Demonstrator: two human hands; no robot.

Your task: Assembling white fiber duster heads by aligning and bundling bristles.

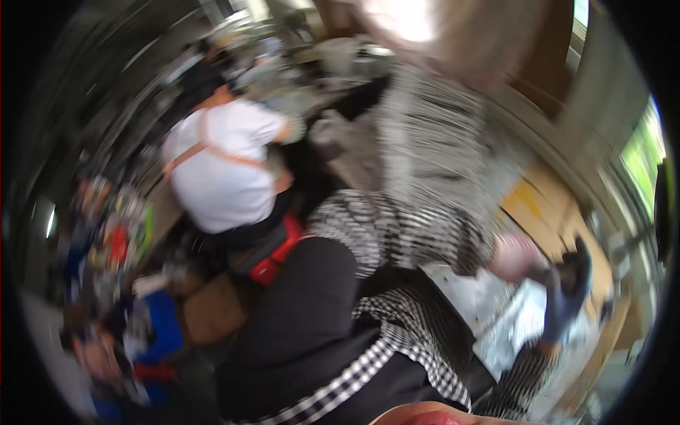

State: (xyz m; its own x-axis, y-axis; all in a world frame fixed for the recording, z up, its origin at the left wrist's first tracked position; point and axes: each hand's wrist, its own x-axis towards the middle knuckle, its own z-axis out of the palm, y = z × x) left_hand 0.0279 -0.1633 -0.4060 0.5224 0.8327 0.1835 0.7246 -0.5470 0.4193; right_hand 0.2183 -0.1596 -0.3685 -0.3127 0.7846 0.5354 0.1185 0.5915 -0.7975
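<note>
Over the workbench at the right, my left hand [516, 256] reaches across in a checkered sleeve. It looks pinkish and is smeared by motion, so its fingers cannot be made out. Close beside it, perhaps touching, is my right hand [565, 294] in a blue-grey work glove with darker fingers. Those fingers point upward and look spread, with nothing visible between them. Below both hands lies a shiny, pale plastic sheet or bag [520, 319]. A tall stack of thin grey-white layers [432, 142] stands beyond my left forearm.
Tan cardboard [545, 202] covers part of the bench near the wall. A co-worker in a white shirt [223, 166] sits at the left, beside a red-and-black box or stool [276, 255]. A blue crate [163, 322] and a cardboard box [212, 312] stand lower left.
</note>
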